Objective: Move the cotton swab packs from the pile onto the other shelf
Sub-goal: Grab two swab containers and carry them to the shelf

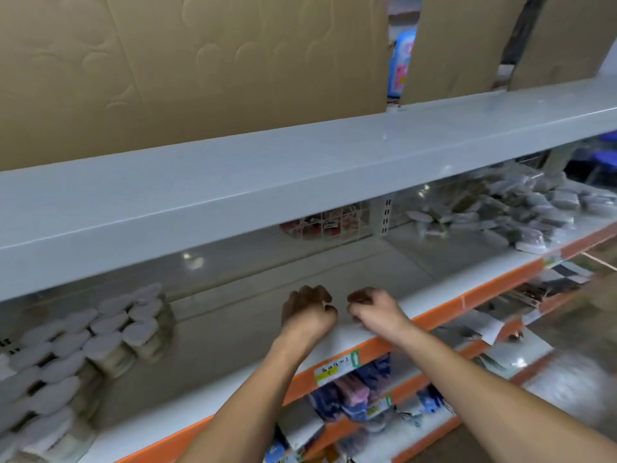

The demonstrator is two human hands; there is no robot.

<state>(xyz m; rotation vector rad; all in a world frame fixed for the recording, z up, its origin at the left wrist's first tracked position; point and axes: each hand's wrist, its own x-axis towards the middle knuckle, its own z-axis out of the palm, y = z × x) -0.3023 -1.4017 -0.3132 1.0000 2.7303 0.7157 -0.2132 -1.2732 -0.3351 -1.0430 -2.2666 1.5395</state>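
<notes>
A loose pile of clear-wrapped cotton swab packs point(521, 208) lies on the right section of the middle shelf point(350, 275). On the left section, swab packs stand in neat stacked rows point(80, 349). My left hand point(309, 310) and my right hand point(374, 309) hover side by side over the bare middle of that shelf, close to its front edge. Both hands have their fingers curled in, and I see nothing held in either one.
A grey upper shelf point(300, 175) overhangs the working shelf and carries cardboard sheets point(200, 61). A wire basket of red items point(324, 225) hangs at the back. Below the orange price rail point(340, 362), lower shelves hold blue and pink packets point(354, 392).
</notes>
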